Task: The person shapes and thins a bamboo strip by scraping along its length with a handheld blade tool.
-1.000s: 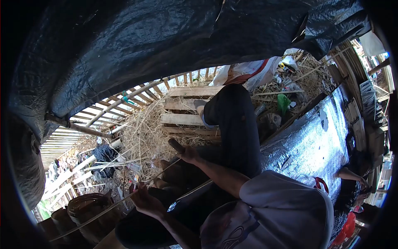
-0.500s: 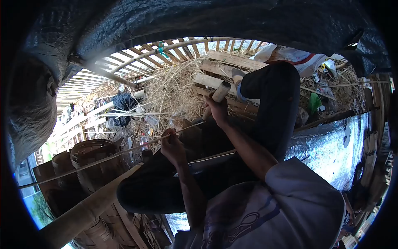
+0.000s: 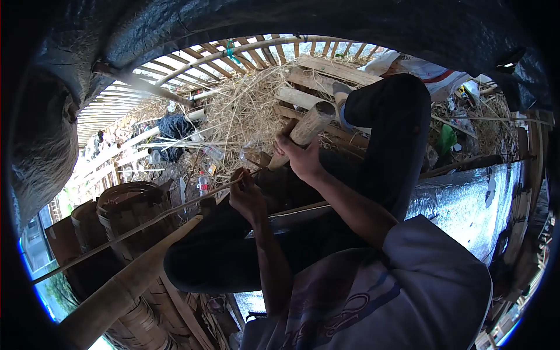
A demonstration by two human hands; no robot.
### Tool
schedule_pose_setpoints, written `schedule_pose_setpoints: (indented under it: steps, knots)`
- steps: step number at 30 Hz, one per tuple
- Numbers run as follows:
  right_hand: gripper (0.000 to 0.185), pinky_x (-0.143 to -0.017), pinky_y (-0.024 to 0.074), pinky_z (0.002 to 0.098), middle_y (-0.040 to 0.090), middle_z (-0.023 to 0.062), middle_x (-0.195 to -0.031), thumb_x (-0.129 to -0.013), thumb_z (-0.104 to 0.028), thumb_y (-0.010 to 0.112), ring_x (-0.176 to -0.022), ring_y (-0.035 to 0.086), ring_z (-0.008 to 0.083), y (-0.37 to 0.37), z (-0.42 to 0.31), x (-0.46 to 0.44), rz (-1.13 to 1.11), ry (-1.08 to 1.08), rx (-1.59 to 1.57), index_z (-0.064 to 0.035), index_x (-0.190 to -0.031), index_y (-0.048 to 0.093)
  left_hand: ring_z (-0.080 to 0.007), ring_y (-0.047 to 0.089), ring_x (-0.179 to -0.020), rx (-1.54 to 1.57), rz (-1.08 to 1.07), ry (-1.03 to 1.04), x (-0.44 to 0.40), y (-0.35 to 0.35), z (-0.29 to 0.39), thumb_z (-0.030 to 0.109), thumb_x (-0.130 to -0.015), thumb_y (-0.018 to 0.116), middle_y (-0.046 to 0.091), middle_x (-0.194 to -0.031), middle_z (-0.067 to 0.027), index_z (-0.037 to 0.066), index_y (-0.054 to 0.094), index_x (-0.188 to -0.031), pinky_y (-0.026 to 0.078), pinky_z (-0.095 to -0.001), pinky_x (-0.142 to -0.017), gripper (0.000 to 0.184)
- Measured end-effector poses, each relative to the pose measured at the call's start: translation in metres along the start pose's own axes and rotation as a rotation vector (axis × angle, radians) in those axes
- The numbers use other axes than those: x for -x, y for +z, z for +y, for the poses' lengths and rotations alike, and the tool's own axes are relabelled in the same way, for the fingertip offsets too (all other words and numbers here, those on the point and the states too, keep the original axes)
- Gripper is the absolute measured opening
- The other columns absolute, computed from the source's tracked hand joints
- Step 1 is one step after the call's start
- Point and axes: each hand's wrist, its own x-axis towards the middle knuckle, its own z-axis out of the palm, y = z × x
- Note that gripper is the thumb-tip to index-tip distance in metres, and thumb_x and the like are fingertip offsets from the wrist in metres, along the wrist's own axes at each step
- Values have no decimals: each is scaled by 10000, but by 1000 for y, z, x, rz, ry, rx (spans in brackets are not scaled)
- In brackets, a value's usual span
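Observation:
My right hand [image 3: 301, 153] is closed round a thick wooden handle [image 3: 315, 123], whose round end points up and to the right; whatever lies at its lower end is dark and hard to make out. To its left my left hand [image 3: 246, 192] pinches a long thin bamboo strip [image 3: 154, 220] near one end. The strip runs down to the left, over the woven baskets. Both hands are above my crossed legs, close to each other but apart.
Woven bamboo baskets [image 3: 131, 204] and a thick bamboo pole [image 3: 125, 282] lie at the lower left. Straw [image 3: 245, 111], wooden slats [image 3: 335, 70] and a slatted bamboo fence [image 3: 175, 76] are ahead. Dark sheeting [image 3: 326, 20] hangs overhead. A shiny sheet [image 3: 461, 204] lies at right.
The camera view has swung, shifting the scene. My right hand has raised and tilted the wooden handle, with its end nearer the camera. My left hand remains on the strip.

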Motion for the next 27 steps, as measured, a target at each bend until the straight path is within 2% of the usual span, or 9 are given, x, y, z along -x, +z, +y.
schedule_pose_setpoints:
  steps: [3, 5, 8, 11, 13, 16, 19, 23, 27]
  knots:
    - [134, -487, 416, 241, 536, 12, -637, -805, 20, 617, -540, 511, 73, -19, 29, 5, 27, -12, 69, -54, -782, 508, -161, 623, -792, 57, 3, -40, 4, 2, 5, 87, -894, 565, 643, -881, -123, -28, 599, -1037, 513, -276, -687, 187]
    - [137, -491, 414, 243, 516, 2, -624, -792, 40, 601, -558, 513, 70, -45, 52, 11, 25, -43, 434, -53, -797, 500, -159, 623, -802, 61, 8, -48, 7, 3, 14, 92, -901, 558, 636, -892, -122, -32, 586, -1053, 519, -271, -697, 198]
    - [140, -501, 414, 248, 530, 3, -644, -771, 46, 604, -581, 519, 64, -39, 31, 0, 57, 106, 159, -47, -797, 501, -172, 630, -826, 97, 39, -125, 7, 3, 15, 94, -902, 555, 631, -904, -129, -31, 573, -1060, 530, -280, -715, 203]
    - [135, -509, 420, 250, 547, 11, -667, -766, 37, 609, -587, 526, 62, -9, 7, 1, -60, 35, 21, -43, -804, 506, -171, 629, -813, 49, -1, 30, 6, 7, 4, 89, -905, 545, 631, -901, -125, -27, 571, -1054, 528, -277, -700, 191]
    - [132, -517, 429, 259, 565, 27, -692, -767, 31, 615, -596, 540, 68, -22, 26, 6, -99, 19, 56, -39, -812, 512, -170, 628, -799, 0, 25, 22, 8, 6, 6, 87, -910, 535, 630, -899, -124, -25, 574, -1054, 528, -277, -693, 187]
    - [134, -507, 443, 268, 574, 38, -694, -755, 23, 627, -580, 554, 89, -67, 85, 1, 123, -63, 411, -38, -789, 512, -175, 631, -822, 81, 55, -133, 7, 3, 5, 82, -910, 530, 629, -911, -129, -25, 570, -1068, 529, -281, -695, 195]
    - [135, -483, 434, 263, 568, 36, -677, -751, 25, 624, -538, 540, 90, -44, 47, -11, 52, 100, 231, -39, -783, 509, -177, 628, -842, 125, 30, -113, 7, 3, 7, 81, -909, 531, 627, -935, -135, -28, 564, -1084, 526, -277, -701, 208]
    - [137, -407, 398, 245, 530, 23, -604, -744, 42, 603, -463, 498, 84, -10, 15, 2, -111, -14, 207, -39, -794, 504, -179, 624, -849, 117, 12, -10, 11, 7, 7, 71, -910, 526, 624, -946, -137, -35, 557, -1091, 525, -269, -716, 212]
    - [137, -413, 410, 252, 536, 21, -594, -736, 30, 614, -465, 519, 89, -37, 44, -2, 65, 120, 316, -41, -793, 511, -189, 626, -871, 164, 61, -106, 10, 4, 15, 49, -907, 522, 626, -944, -138, -41, 561, -1081, 529, -274, -739, 200]
